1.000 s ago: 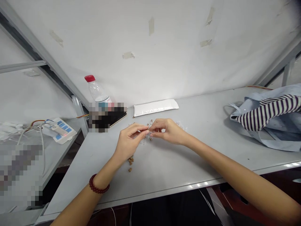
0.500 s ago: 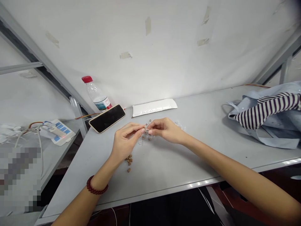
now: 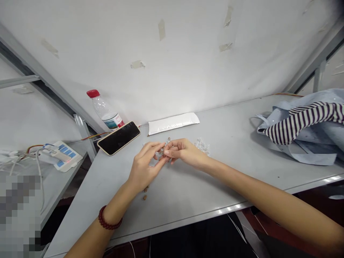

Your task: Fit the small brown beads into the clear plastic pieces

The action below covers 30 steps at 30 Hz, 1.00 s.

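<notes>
My left hand (image 3: 143, 165) and my right hand (image 3: 184, 152) meet over the middle of the table, fingertips touching. The right thumb and forefinger are pinched together. The left fingers curl in from the other side, closed around the same spot. What they hold is tiny and mostly covered by the fingers. Just behind the fingertips lie small clear pieces, some with brown in them. More clear pieces (image 3: 201, 146) are scattered past my right hand. A few small brown cork-like plugs (image 3: 145, 197) lie beside my left wrist, partly covered by it.
A phone (image 3: 119, 138) leans near a red-capped water bottle (image 3: 109, 113) at the back left. Along the wall lies a white padded envelope (image 3: 174, 123). A pale blue bag with striped cloth (image 3: 303, 123) fills the right end. A power strip (image 3: 67, 157) sits on the left-hand surface.
My left hand has shifted down slightly, covering more of the brown plugs, and its thumb and forefinger have spread. The right fingers have moved in against the left ones. The whole view has shifted slightly.
</notes>
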{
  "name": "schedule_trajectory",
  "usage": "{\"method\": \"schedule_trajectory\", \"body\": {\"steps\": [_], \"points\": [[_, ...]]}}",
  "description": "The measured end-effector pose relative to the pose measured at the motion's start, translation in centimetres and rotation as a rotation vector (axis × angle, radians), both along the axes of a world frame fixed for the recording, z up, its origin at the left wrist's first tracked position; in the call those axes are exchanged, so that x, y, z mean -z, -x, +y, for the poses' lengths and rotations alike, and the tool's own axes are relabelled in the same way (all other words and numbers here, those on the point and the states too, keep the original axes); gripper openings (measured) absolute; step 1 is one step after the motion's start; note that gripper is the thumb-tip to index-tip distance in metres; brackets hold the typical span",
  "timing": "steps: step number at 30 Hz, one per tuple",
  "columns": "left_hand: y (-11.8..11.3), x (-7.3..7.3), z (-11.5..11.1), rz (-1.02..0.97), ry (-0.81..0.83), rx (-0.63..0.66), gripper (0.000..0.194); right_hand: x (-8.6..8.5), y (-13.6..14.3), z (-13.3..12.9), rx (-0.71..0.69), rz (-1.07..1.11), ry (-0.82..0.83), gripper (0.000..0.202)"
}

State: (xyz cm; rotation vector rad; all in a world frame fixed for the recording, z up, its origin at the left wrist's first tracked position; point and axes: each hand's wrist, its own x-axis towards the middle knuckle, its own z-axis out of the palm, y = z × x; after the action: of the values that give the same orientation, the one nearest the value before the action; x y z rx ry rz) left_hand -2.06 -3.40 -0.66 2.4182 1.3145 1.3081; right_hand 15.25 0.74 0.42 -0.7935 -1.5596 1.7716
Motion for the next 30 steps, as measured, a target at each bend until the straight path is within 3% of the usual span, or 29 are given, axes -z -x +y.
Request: {"method": "schedule_trajectory", "body": {"steps": [10,12,14,16,18,21,24,27,30], "points": [[-0.1,-0.5,0.0,0.013,-0.016,-0.006,0.021,-0.2,-0.1,0.1,-0.044,-0.146,-0.137,0.011],[0.1,0.0,0.5,0.053,0.05,-0.018,0.023,-0.6,-0.8,0.8,0.033,-0.323,-0.319,0.01],[0.4,0.8,1.1,0.103,0.141,-0.041,0.026,-0.9,-1.9,1.8,0.24,-0.571,-0.584,0.009],[0.6,1.6,1.6,0.133,0.23,-0.064,0.028,-1.3,-3.5,3.0,0.366,-0.802,-0.715,0.008],[0.6,2.0,1.9,0.129,0.291,-0.082,0.034,-1.5,-5.2,4.2,0.415,-0.992,-0.684,0.011],[0.8,1.7,1.9,0.088,0.307,-0.117,0.04,-1.6,-7.7,5.5,0.391,-1.09,-0.603,0.016],[1.5,0.3,1.9,0.082,0.334,-0.165,0.03,-1.6,-9.4,6.2,0.33,-1.091,-0.482,0.017],[2.8,-1.4,1.7,0.153,0.521,-0.182,0.026,-1.5,-10.1,6.6,0.276,-1.098,-0.425,0.019],[4.2,-2.8,1.4,0.245,0.73,-0.094,0.025,-1.0,-10.0,6.9,0.214,-1.073,-0.418,0.017]]}}
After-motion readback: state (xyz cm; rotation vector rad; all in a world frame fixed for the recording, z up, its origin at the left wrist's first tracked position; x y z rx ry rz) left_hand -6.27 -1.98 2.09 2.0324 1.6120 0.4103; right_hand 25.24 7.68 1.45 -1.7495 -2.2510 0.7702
